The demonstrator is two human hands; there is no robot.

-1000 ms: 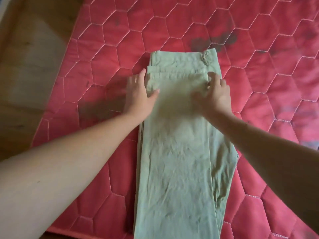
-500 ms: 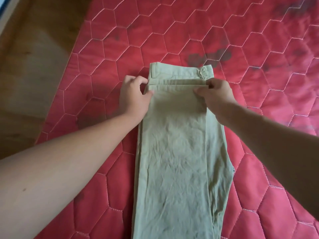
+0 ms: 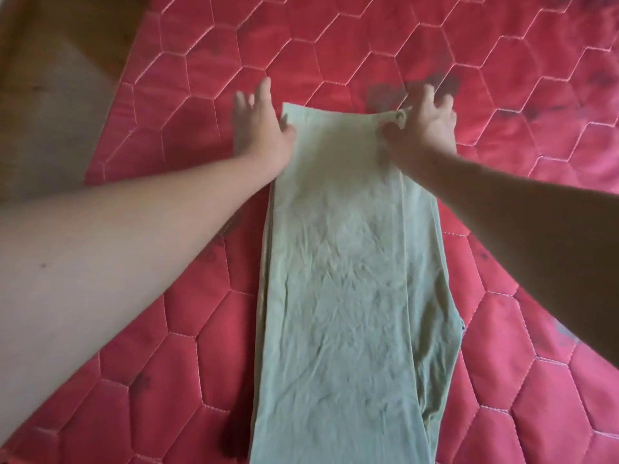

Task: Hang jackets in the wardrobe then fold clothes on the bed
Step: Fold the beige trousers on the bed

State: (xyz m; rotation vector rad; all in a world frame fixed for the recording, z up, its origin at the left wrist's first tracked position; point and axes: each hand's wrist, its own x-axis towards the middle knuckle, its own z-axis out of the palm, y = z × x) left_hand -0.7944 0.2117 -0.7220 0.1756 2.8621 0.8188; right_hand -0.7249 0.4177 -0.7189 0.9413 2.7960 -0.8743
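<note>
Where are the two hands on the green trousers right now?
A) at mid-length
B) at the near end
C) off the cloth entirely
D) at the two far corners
D: the left hand and the right hand sit at the two far corners of the green trousers, thumbs on the cloth and fingers spread out over the red quilt.
</note>
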